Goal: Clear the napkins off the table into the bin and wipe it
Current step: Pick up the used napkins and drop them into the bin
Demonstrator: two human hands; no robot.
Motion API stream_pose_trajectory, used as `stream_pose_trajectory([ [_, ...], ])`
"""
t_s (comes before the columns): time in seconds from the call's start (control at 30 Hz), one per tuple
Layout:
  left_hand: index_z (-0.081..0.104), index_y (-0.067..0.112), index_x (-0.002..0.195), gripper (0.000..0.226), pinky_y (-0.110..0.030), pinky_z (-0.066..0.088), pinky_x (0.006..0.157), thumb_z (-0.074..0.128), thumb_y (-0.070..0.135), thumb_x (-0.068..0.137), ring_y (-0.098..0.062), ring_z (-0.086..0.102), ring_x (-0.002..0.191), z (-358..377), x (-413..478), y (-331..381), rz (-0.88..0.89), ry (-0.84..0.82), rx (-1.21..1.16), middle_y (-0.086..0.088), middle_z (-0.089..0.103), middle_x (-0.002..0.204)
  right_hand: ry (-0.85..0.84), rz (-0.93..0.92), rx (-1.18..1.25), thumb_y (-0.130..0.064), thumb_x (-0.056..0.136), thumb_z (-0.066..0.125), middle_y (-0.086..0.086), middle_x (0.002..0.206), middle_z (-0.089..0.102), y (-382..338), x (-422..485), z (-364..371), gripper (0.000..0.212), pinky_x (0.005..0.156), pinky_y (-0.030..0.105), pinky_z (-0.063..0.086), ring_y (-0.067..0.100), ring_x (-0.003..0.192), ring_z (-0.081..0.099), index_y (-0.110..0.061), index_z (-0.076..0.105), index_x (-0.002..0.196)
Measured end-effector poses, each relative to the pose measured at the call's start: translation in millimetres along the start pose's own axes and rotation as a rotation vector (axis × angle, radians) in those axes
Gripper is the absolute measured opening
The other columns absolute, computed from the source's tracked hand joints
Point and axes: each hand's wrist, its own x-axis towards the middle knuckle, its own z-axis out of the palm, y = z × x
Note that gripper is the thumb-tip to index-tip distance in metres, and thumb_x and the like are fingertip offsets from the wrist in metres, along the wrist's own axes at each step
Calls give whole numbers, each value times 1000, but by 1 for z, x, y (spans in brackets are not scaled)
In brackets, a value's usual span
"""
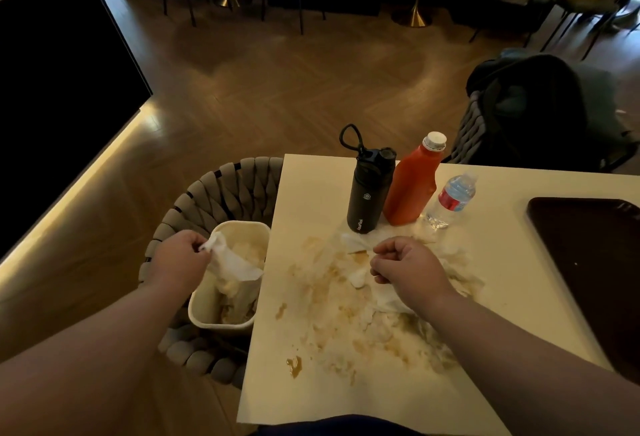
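My left hand (180,255) pinches a white napkin (232,262) and holds it over the cream bin (207,304), which sits on a woven chair left of the table and has crumpled napkins inside. My right hand (405,266) rests with curled fingers on the pile of wet, brown-stained napkins (367,318) spread across the white table (311,186). Whether its fingers grip a napkin I cannot tell. Brown liquid drops (294,366) lie near the table's left edge.
A black flask (367,193), an orange bottle (412,186) and a small water bottle (450,200) stand at the table's far side. A dark tray (588,262) lies at the right. A woven chair (221,186) holds the bin; another chair with a dark bag (536,106) stands beyond.
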Motion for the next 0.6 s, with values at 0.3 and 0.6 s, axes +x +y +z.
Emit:
stream_pose_trajectory([
  [0.3,68,15,118,20,-33,57,62,62,16,98,-18,62,77,31,2,-16,-99,-121,207,-1,64,88,55,24,45,-5,90,72,9,88,75,13,2,-21,16,80,43,64,24,85,74,-17,71,101],
  [0.6,44,33,149,71,-31,61,73,78,30,87,-18,66,102,44,-21,46,98,-238,86,-1,59,137,132,21,-35,-8,89,72,7,84,73,26,0,-43,14,67,34,59,25,80,70,-21,72,94],
])
